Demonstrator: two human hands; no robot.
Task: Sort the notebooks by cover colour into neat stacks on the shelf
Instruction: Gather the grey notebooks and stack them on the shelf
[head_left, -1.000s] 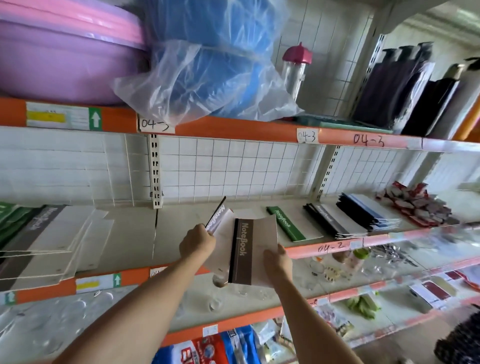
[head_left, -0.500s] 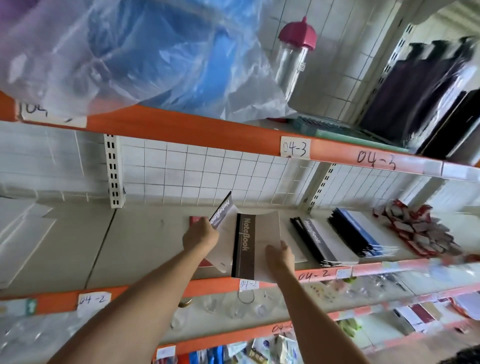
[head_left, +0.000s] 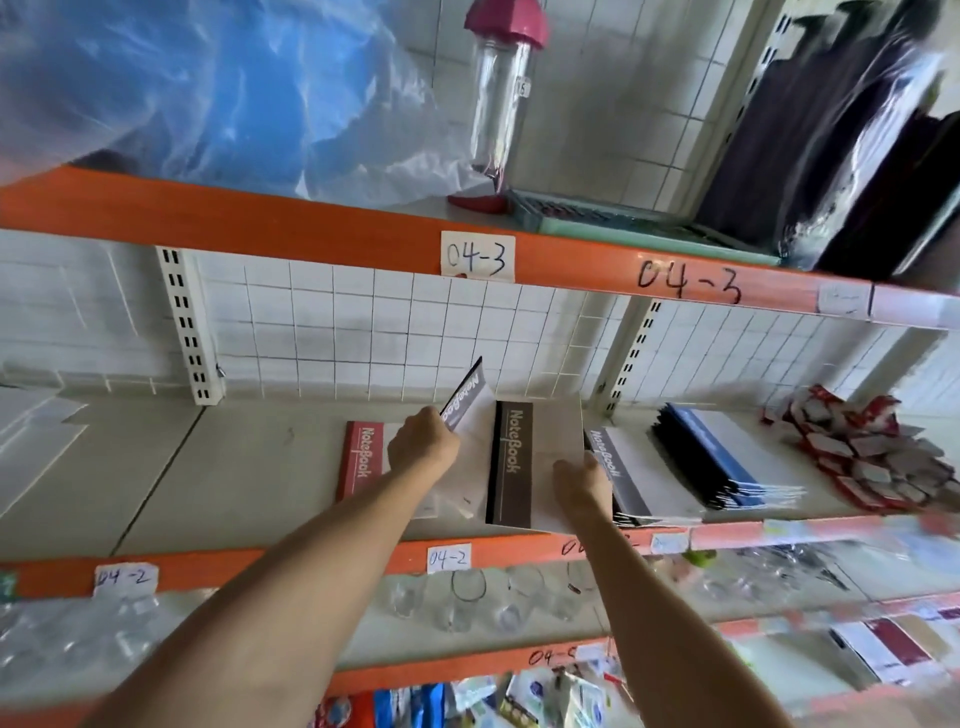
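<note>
**Two notebooks up over the shelf**

Left hand (head_left: 422, 448) grips a grey-spined notebook (head_left: 464, 396), tilted up toward twelve o'clock. Right hand (head_left: 582, 475) clasps the brown-spined notebook (head_left: 524, 462) at its three o'clock edge, above the shelf (head_left: 218, 478). A red notebook (head_left: 361, 457) lies at nine o'clock, grey stack (head_left: 634, 473) at three.
</note>
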